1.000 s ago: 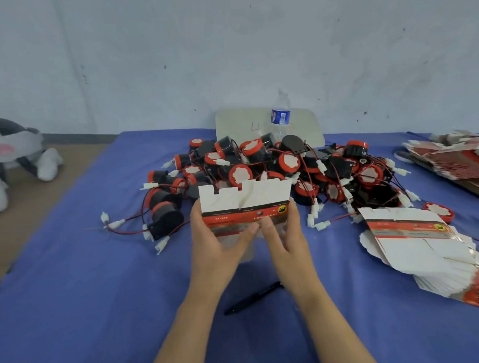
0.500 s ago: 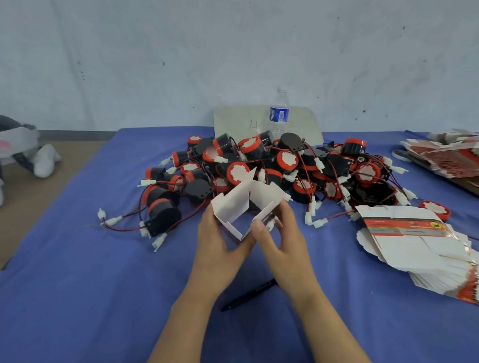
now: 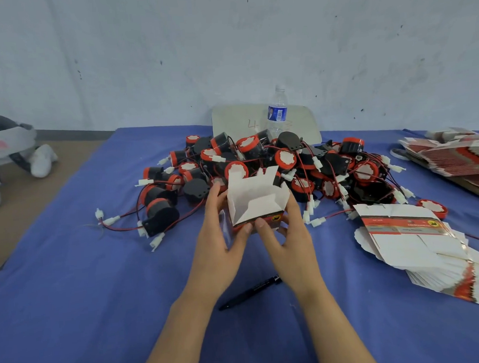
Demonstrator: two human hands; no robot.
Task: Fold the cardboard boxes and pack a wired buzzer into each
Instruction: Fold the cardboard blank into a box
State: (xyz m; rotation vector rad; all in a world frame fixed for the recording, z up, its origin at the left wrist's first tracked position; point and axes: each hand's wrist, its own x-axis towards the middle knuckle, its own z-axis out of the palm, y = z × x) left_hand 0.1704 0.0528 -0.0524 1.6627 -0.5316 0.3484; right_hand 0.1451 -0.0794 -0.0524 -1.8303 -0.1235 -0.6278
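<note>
Left grip (image 3: 222, 237) and right grip (image 3: 288, 242) pinching white-and-red cardboard box (image 3: 257, 199) at centre frame by side walls; likely light, thin, easily creased, best held gently near folded corners.

Box (image 3: 257, 202) is no longer a flat blank w/ print facing the cam. It goes thru a diamond-shaped tube and is now squared up, open end toward the cam, white inside showing, a flap folded across inside, top flaps standing. Left grip (image 3: 219, 249) shifts onto the box's left wall, right grip (image 3: 292, 250) onto the right wall, and both thumbs now meet at the red front edge.
</note>
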